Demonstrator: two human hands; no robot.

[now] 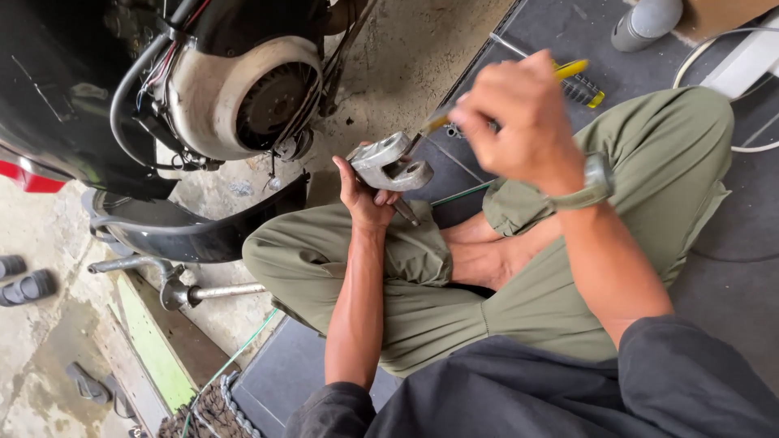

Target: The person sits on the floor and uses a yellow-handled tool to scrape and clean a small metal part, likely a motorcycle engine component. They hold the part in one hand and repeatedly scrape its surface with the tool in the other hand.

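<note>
— Above the crossed legs, what is the left hand (367, 191) doing?
— Its grip is wrapped from below around a grey metal bracket (391, 163) with two round eyes, held up over the green trousers (454, 300).
— And the right hand (519, 122)?
— Its grip is closed on a yellow-handled tool (572, 69), blurred; the tip meets the bracket. A watch (592, 185) sits on that wrist.
— Around them?
— A scooter engine (243, 97) stands to the left on the concrete floor (406, 57), near the bracket but apart. Another yellow and black screwdriver (586, 92) lies on the dark mat (568, 32) behind the right hand.
</note>
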